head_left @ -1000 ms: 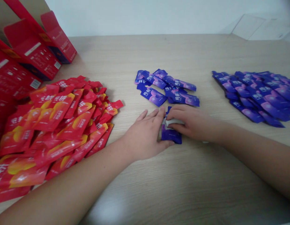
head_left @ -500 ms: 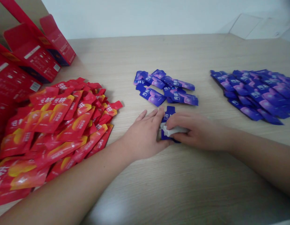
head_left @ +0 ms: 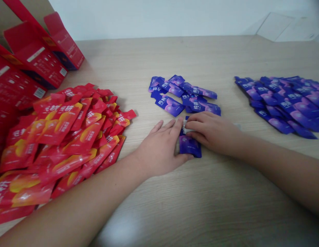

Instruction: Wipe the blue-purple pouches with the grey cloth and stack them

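A purple-blue sachet [head_left: 190, 146] lies on the table between my hands, its upper part mostly covered. My left hand [head_left: 161, 149] rests along its left edge, fingers stretched out and thumb at the lower edge. My right hand [head_left: 213, 132] is closed on a white crumpled tissue [head_left: 185, 127], pressed against the upper part of the sachet. Only a little of the tissue shows beside the fingers. Just beyond my hands is a small loose group of the same purple sachets [head_left: 171, 104].
A large heap of red and orange pouches [head_left: 64, 137] covers the left side. Behind it stand red cardboard boxes [head_left: 43, 68] with raised flaps. To the right lies a bigger purple sachet pile [head_left: 288, 103]. A white wall [head_left: 161, 19] borders the table [head_left: 174, 206] at the back.
My right hand has moved up the sachet with the tissue, uncovering its lower part. My left hand stays in nearly the same place.
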